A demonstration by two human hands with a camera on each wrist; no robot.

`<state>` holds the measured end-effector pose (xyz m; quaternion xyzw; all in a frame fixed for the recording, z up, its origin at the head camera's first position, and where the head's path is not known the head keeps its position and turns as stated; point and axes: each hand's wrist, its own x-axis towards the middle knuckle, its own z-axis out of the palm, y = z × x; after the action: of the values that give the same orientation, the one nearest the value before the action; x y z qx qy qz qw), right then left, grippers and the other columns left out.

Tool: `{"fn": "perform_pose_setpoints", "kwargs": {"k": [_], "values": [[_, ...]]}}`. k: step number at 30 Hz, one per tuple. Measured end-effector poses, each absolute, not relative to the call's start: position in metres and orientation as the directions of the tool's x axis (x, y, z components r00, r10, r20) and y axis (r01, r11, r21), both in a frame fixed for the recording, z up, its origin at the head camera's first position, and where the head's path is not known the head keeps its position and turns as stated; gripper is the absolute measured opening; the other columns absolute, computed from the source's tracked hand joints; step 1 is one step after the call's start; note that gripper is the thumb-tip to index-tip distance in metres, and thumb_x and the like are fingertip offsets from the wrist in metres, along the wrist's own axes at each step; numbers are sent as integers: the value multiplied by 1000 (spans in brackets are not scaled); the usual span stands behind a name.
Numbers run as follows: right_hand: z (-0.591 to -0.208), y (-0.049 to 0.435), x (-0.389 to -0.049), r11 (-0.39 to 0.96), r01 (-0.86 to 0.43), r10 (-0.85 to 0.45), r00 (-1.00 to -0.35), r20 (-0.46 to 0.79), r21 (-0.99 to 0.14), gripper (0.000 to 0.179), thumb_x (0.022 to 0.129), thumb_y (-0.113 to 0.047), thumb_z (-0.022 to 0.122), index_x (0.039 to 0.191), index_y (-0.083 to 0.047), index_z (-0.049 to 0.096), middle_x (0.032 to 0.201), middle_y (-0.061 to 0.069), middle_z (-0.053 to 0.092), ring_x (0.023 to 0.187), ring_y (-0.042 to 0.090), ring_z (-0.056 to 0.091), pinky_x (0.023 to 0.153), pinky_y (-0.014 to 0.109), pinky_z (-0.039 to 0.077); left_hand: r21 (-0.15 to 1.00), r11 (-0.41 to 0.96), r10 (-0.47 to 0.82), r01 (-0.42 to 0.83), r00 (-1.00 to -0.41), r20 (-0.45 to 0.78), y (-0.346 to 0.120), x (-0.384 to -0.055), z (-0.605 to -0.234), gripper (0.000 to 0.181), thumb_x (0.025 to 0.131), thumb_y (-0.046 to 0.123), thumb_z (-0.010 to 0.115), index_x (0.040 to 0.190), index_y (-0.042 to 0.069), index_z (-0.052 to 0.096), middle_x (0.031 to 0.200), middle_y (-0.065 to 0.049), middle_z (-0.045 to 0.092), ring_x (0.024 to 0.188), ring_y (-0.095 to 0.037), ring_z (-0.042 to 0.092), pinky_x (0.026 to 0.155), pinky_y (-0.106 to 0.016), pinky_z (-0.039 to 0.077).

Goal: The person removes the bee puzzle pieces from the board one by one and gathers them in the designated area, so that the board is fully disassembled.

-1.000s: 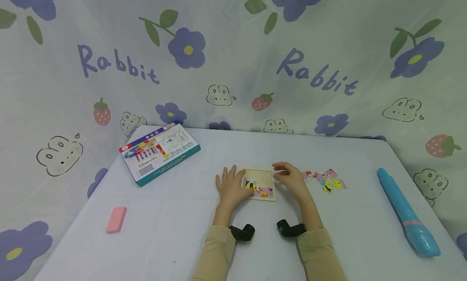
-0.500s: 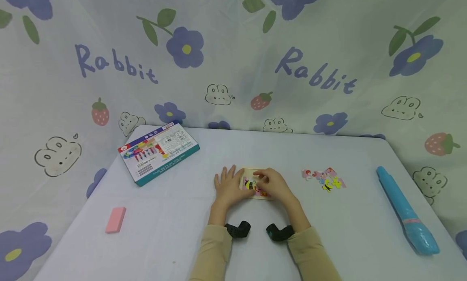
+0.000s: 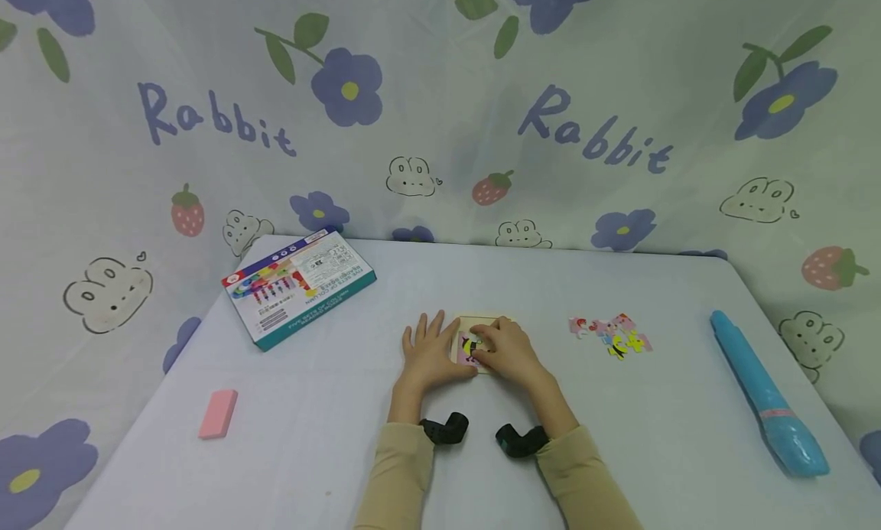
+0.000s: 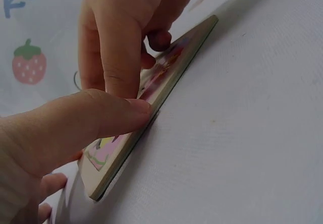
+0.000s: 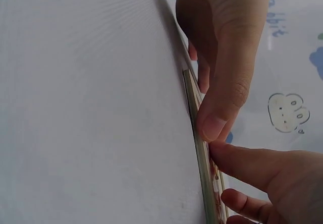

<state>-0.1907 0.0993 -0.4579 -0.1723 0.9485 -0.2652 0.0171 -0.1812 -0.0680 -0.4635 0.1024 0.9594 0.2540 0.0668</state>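
A shallow wooden puzzle tray [image 3: 486, 317] holds part of a pink picture with a yellow-and-black bee [image 3: 469, 348] along its near side. My left hand [image 3: 430, 352] lies at the tray's left side with spread, straight fingers, its thumb [image 4: 121, 114] pressing the near rim. My right hand [image 3: 511, 349] bends over the tray from the right. Its thumb and fingers pinch a small puzzle piece [image 3: 478, 328], mostly hidden by the fingers, close over the picture. In the right wrist view the right fingers [image 5: 247, 163] reach the tray edge beside the left thumb.
Several loose puzzle pieces [image 3: 612, 336] lie right of the tray. A boxed toy set [image 3: 299, 289] rests at the back left, and a pink block [image 3: 218, 414] at the left. A long blue wrapped object [image 3: 767, 396] lies along the right side. A printed curtain hangs behind.
My right hand has moved left from beside the tray to over it, its fingertips now down at the picture. My left hand has stayed at the tray's left side.
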Motion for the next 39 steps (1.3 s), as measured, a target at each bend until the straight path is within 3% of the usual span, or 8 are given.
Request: {"fn": "perform_pose_setpoints", "kwargs": {"k": [11,15,19,25,30,34,39], "values": [[-460,98,-192,673,-271,-300,-951,81,-688,31,76,-8,73,104,-11,59,96,8,63,90,23,57,83,42,43,511,845,224,157,-972,-71,-68,-182,-465,90,65,51,74,141,17,40,151,-11,23,140,-36,8,107,-59,1],[-460,97,-192,622,-253,-298,-952,76,-741,19,81,-2,65,98,-10,60,91,7,67,73,14,59,68,33,48,517,842,222,152,-972,-76,-68,-181,-466,90,65,50,75,141,17,40,151,-11,23,140,-36,8,107,-58,1],[-458,97,-192,622,-249,-291,-954,76,-743,13,84,-2,61,95,-9,60,86,4,66,61,9,52,57,26,44,523,839,222,151,-972,-75,-68,-182,-466,90,65,50,75,141,17,40,151,-11,23,140,-36,8,108,-58,0],[-448,106,-191,601,-128,-155,-987,42,-789,16,89,-9,59,104,-11,61,91,5,62,79,16,54,69,31,44,513,845,217,153,-974,-68,-68,-183,-467,90,65,49,76,140,16,41,151,-11,24,140,-36,9,108,-58,1],[-442,131,-195,537,52,-17,-997,-73,-842,22,91,-10,52,111,-11,61,109,14,58,98,27,54,80,41,44,519,840,220,156,-974,-62,-68,-181,-466,90,64,48,77,139,15,42,151,-12,25,140,-37,9,107,-58,1],[-440,160,-198,478,147,43,-989,-144,-866,27,93,-7,48,119,-5,57,115,19,52,96,27,56,78,36,49,530,833,220,156,-974,-59,-68,-181,-466,89,64,46,77,139,15,42,151,-12,24,140,-37,9,107,-58,0],[-438,193,-196,402,200,98,-980,-175,-894,35,92,-8,52,126,1,50,102,14,53,85,16,61,74,25,52,528,834,222,159,-973,-58,-68,-182,-466,89,64,47,77,140,16,41,151,-12,24,140,-37,8,107,-59,1]]}}
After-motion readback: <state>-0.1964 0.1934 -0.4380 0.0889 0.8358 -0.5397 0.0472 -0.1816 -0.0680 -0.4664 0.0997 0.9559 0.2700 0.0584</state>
